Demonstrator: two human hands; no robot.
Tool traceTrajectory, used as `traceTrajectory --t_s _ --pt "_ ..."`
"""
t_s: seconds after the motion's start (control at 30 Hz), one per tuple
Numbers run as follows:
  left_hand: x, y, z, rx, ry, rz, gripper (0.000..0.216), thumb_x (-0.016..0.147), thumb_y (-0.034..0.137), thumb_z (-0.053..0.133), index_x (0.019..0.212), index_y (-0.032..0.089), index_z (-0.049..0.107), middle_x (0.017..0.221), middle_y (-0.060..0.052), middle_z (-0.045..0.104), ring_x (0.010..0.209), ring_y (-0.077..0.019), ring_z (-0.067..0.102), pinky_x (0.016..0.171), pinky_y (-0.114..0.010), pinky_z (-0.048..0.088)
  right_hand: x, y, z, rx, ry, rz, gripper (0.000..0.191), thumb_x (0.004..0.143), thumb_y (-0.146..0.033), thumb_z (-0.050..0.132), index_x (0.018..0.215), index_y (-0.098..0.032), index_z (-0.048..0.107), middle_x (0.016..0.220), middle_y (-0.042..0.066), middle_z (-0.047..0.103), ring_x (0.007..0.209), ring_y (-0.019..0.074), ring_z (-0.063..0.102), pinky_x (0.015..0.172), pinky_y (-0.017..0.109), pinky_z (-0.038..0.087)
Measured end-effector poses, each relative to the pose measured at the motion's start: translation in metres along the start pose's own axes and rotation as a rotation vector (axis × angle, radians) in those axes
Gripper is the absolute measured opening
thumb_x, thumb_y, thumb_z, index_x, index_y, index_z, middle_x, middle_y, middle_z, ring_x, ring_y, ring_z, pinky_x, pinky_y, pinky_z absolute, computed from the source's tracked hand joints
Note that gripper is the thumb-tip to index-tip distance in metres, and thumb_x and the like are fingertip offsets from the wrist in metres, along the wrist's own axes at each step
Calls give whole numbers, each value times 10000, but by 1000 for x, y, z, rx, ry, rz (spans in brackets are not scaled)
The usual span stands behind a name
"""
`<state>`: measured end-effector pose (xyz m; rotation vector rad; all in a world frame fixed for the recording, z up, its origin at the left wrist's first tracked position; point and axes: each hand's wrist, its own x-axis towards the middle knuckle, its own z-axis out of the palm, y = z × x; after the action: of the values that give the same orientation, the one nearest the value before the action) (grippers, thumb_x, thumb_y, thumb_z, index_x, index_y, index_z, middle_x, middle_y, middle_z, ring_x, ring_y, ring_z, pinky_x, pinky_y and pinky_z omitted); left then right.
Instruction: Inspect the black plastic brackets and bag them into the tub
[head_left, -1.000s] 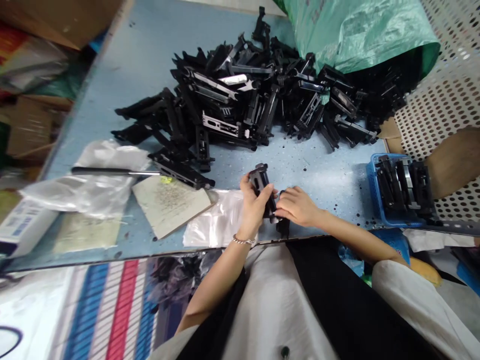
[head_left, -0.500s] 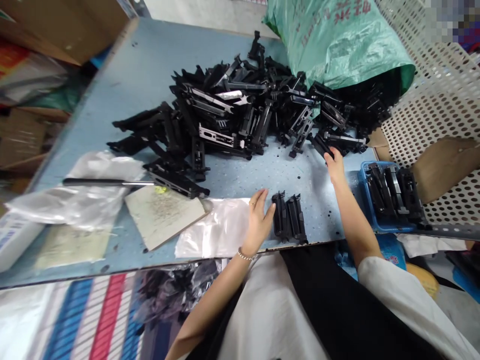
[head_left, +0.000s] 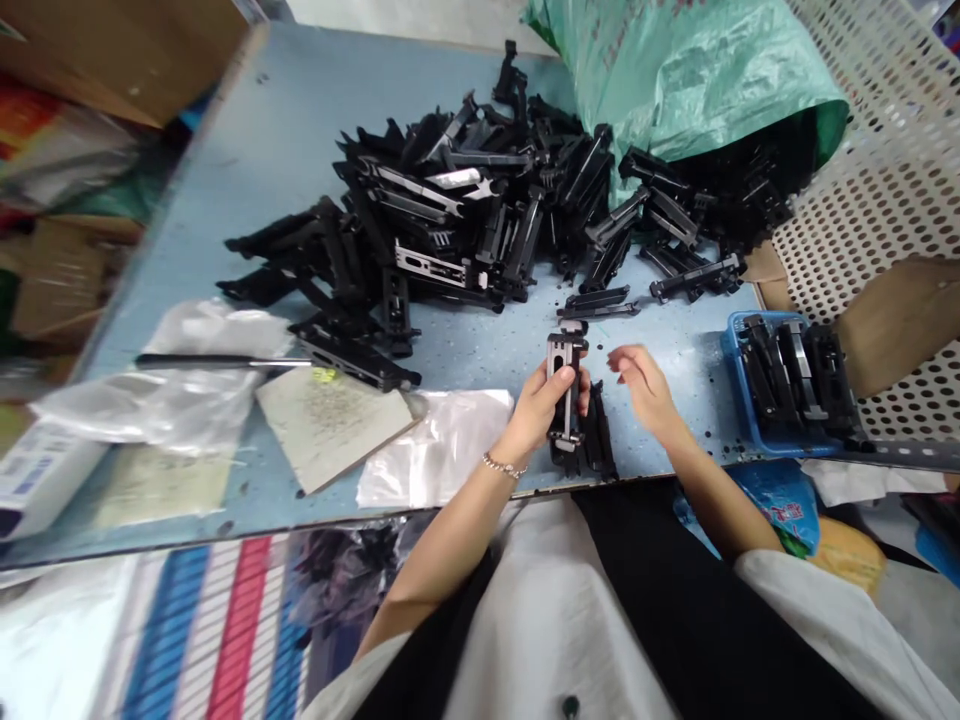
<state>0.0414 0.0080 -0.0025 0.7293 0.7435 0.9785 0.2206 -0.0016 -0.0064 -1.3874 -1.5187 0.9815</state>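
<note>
My left hand [head_left: 541, 402] grips a long, narrow black part [head_left: 564, 390] with a grey slotted face, thumb across its front, held upright over the near table edge. Beneath and beside it, more of these parts [head_left: 600, 440] lie side by side on the table, partly covered by the held one. To the right, my right hand [head_left: 646, 392] hovers with loosely bent fingers apart and nothing in it. Beyond both hands spreads a large heap of similar black parts [head_left: 450, 215]. Two or so loose ones [head_left: 598, 302] rest just in front of the heap.
A blue basket [head_left: 757, 440] of black parts stands at the right, beside a perforated white panel [head_left: 870, 190]. A green sack [head_left: 697, 90] spills parts at the back. Clear plastic bags [head_left: 439, 450], a board [head_left: 330, 425] and a black-handled tool [head_left: 202, 361] lie to the left.
My right hand has come back from the heap's right end towards the middle, now without a part. My left hand has closed on a black part and lifted over the others.
</note>
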Motion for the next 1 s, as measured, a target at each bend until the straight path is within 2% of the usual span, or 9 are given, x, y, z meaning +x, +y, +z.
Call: traceTrajectory --t_s 0.07,0.13,0.33,0.43,0.53,0.7,0.77,0.9,1.0 --pt "-9 -3 0 109 21 -25 557 763 640 777 1042 190 605 727 16 637 539 -131 589 515 -265 491 11 -9 -2 -219 83 -242 320 1002 -523 487 1036 -228 605 1033 98 630 989 261 566 924 467 491" --pt "-14 -8 -1 201 59 -13 516 787 650 752 982 198 598 668 22 603 518 -139 565 502 -270 461 21 -15 4 -344 58 -374 310 1005 -522 491 966 -231 592 967 103 608 961 278 534 912 477 470" --pt "-13 0 -15 189 278 72 557 772 647 765 1074 205 607 698 25 588 531 -132 548 508 -267 451 19 -23 32 -179 -177 -193 491 1093 -540 225 884 -243 555 797 27 562 770 202 537 756 357 465" --pt "-13 13 -23 76 324 57 601 759 677 754 1111 213 607 764 18 613 557 -123 571 522 -258 482 0 -19 43 -326 -320 -424 466 1062 -577 355 889 -225 608 849 62 616 815 223 540 774 382 448" --pt "-16 17 -25 88 338 43 560 797 675 721 1106 219 618 800 -6 638 578 -129 601 522 -255 498 -19 -13 56 -510 -344 -609 344 1049 -461 464 883 -212 635 889 92 642 839 241 526 767 399 432" --pt "-30 1 -39 233 494 261 712 796 496 806 1362 304 417 1004 -2 661 762 -157 707 697 -290 593 -4 0 59 -457 -403 -475 309 1088 -342 383 947 -208 622 877 70 648 836 213 565 751 357 462" --pt "-34 -14 -52 293 528 221 681 837 460 759 1387 293 395 1030 -11 669 836 -171 721 766 -319 603 26 14 47 -475 -332 -408 260 1083 -331 406 1016 -214 629 963 79 668 922 215 585 819 363 473" --pt "-34 -52 -74 562 583 155 367 906 366 615 1230 197 580 1126 -90 691 1128 -230 675 1065 -445 519 101 55 7 -571 48 -295 269 1072 -251 399 1201 -146 610 1316 185 590 1254 265 461 1086 480 345" --pt "-32 -74 -76 768 535 254 340 927 295 557 1240 179 624 1358 -141 605 1355 -255 538 1229 -481 362 136 80 -22 -579 123 -244 273 1053 -381 486 1031 -157 640 1175 184 616 1222 297 459 1037 510 365"
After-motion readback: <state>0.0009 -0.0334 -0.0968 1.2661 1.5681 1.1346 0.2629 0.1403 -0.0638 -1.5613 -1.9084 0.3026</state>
